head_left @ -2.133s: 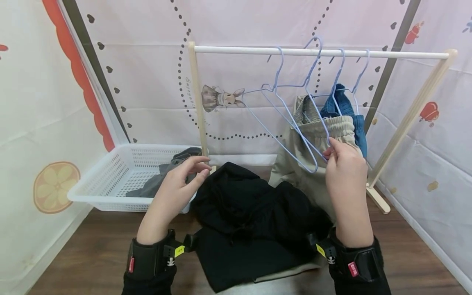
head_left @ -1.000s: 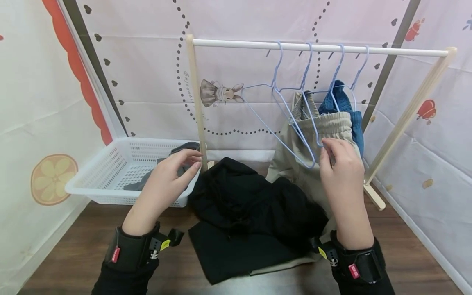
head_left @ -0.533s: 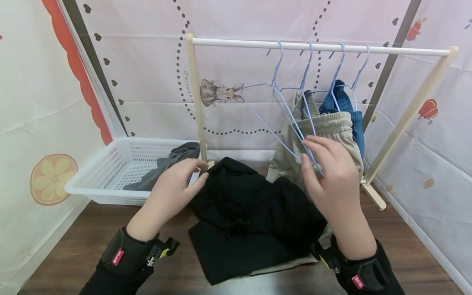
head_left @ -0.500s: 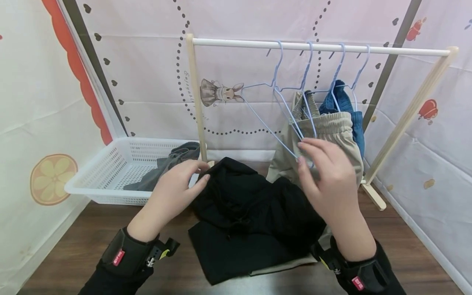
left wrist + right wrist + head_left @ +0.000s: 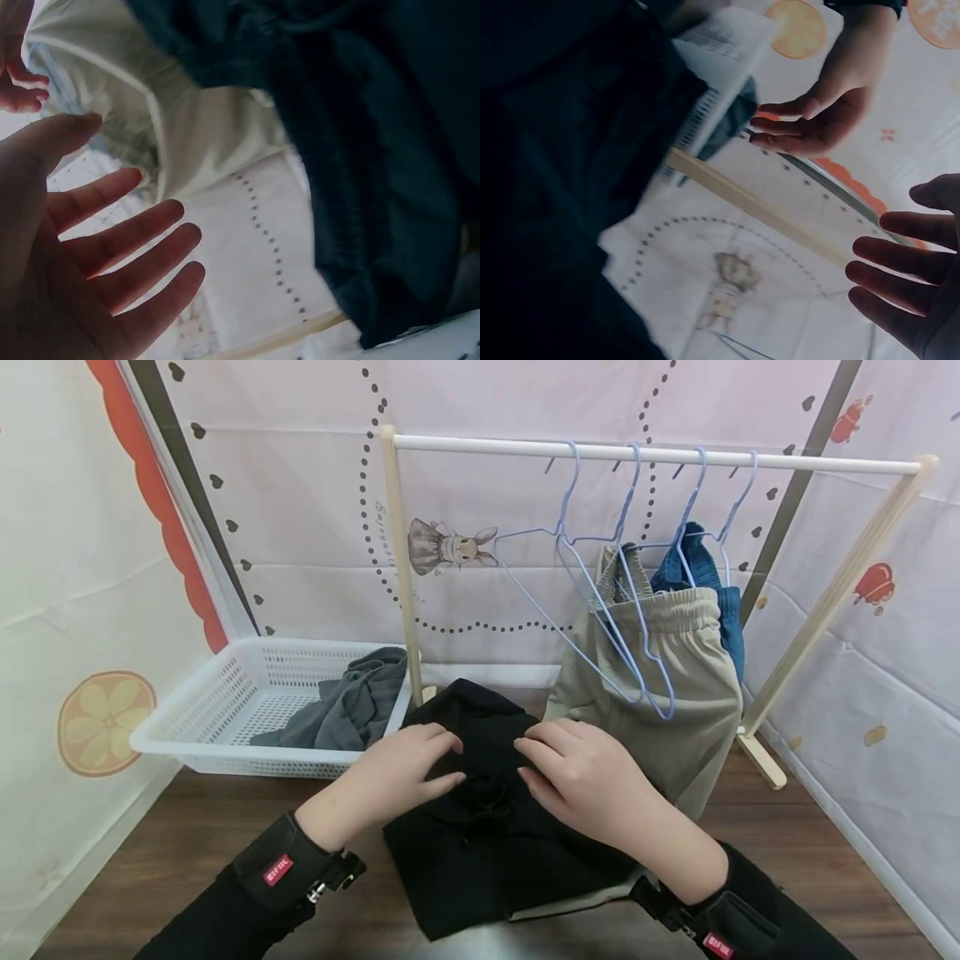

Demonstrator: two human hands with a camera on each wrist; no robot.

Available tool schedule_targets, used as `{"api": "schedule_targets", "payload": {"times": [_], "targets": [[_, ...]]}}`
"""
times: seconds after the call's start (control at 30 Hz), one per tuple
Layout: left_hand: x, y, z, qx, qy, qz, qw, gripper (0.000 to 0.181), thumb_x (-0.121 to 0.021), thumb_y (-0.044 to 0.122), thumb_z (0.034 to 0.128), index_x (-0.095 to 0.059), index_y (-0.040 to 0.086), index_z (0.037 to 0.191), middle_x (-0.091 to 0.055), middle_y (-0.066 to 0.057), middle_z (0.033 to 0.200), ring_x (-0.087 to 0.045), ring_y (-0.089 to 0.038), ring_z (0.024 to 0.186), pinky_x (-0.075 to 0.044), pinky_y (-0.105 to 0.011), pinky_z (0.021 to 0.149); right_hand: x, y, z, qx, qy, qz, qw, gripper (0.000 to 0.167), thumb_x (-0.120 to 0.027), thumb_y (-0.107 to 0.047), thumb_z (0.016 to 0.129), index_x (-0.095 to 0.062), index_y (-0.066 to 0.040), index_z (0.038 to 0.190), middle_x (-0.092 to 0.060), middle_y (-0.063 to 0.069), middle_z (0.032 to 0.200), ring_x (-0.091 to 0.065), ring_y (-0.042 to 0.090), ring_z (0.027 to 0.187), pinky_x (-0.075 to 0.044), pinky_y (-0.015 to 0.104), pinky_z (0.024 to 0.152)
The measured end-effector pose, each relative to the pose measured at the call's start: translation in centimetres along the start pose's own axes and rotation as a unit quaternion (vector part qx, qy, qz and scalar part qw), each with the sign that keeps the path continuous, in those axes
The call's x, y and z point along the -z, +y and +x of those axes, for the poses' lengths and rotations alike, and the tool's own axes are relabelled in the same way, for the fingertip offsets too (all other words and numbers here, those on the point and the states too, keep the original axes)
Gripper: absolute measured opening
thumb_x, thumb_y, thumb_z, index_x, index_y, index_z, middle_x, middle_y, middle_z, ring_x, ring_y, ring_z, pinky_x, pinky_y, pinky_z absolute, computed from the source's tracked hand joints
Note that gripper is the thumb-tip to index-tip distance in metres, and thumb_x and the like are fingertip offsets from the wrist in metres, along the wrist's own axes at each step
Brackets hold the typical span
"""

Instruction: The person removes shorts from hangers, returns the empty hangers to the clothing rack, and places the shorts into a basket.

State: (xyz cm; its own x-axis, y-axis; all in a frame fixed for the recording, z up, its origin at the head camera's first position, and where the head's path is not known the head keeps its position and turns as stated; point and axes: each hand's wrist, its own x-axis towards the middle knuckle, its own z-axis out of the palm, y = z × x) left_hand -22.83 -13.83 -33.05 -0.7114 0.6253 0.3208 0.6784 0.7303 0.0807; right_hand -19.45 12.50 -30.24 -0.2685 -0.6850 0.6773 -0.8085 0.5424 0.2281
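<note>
A black garment [image 5: 480, 877] with a drawstring lies bunched on the table, a strip of beige [image 5: 577, 900] showing under its front edge. Above its left side is my left hand [image 5: 397, 777], fingers relaxed and holding nothing. Over its right side hovers my right hand [image 5: 581, 777], also without a hold. In the left wrist view the left hand [image 5: 112, 262] has its fingers spread, apart from the dark cloth [image 5: 375, 187]. The right wrist view shows the right hand [image 5: 907, 262] with fingers extended and the left hand [image 5: 840, 112] across from it.
A wooden rack [image 5: 480, 445] stands behind, bearing blue wire hangers [image 5: 592, 668]. Beige trousers [image 5: 645, 710] and a blue garment [image 5: 686, 560] hang at its right. The white basket [image 5: 225, 760] at left holds a grey garment [image 5: 345, 702]. Printed curtains enclose the table.
A blue hanger has been hooked back onto the rail and let go by my right hand. That hand has come down and left over the black garment; the left has moved right and down.
</note>
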Motion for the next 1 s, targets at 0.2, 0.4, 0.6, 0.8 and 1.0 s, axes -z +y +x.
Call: {"api": "schedule_targets", "payload": {"times": [0.2,0.4,0.6,0.8,1.0], "targets": [[-2.0,-0.1,-0.7,-0.062,-0.052,0.044,0.9958,0.04,-0.071,0.043,0.0875,-0.067,0.012,0.112,-0.064,-0.002,0.106,-0.061,-0.016,0.091,-0.052,-0.034,0.075,-1.9,0.5,-1.1,-0.001,-0.036,0.0,0.9994,0.021,-0.074,-0.017,0.084,-0.071,-0.004,0.101,-0.065,0.006,0.093,-0.064,0.021,0.082,-0.053,0.034,0.071],[-3.8,-0.2,-1.6,-0.071,-0.145,0.065,0.9848,0.068,-0.071,0.06,0.0796,-0.062,0.015,0.13,-0.053,-0.008,0.135,-0.056,-0.027,0.112,-0.051,-0.041,0.084,-3.3,0.6,-2.1,-0.003,-0.097,0.004,0.9953,0.02,-0.076,-0.021,0.084,-0.072,-0.007,0.098,-0.064,0.001,0.089,-0.062,0.017,0.077,-0.052,0.031,0.068],[-5.2,-0.1,-2.1,-0.052,-0.225,0.082,0.9695,0.109,-0.077,0.073,0.0599,-0.043,0.02,0.148,-0.023,-0.01,0.158,-0.042,-0.043,0.129,-0.047,-0.053,0.091,-4.0,0.8,-2.9,-0.027,-0.152,0.0,0.988,0.02,-0.074,-0.025,0.087,-0.073,-0.01,0.1,-0.064,-0.001,0.088,-0.061,0.015,0.076,-0.051,0.029,0.065],[-6.7,0.2,-2.2,-0.049,-0.262,0.095,0.9593,0.12,-0.081,0.066,0.0601,-0.029,0.014,0.154,-0.014,-0.011,0.161,-0.043,-0.045,0.128,-0.048,-0.049,0.092,-4.5,0.8,-3.5,-0.038,-0.191,-0.013,0.9808,0.021,-0.072,-0.029,0.088,-0.073,-0.012,0.1,-0.064,-0.002,0.087,-0.061,0.014,0.075,-0.05,0.029,0.064],[-7.6,0.1,-2.1,-0.082,-0.198,0.134,0.9676,0.095,-0.077,0.055,0.0773,-0.038,0.007,0.149,-0.03,-0.016,0.155,-0.063,-0.027,0.099,-0.055,-0.033,0.075,-4.9,0.8,-3.9,-0.04,-0.203,-0.009,0.9783,0.021,-0.072,-0.03,0.088,-0.073,-0.013,0.1,-0.064,-0.002,0.087,-0.062,0.014,0.076,-0.05,0.029,0.064]]}}
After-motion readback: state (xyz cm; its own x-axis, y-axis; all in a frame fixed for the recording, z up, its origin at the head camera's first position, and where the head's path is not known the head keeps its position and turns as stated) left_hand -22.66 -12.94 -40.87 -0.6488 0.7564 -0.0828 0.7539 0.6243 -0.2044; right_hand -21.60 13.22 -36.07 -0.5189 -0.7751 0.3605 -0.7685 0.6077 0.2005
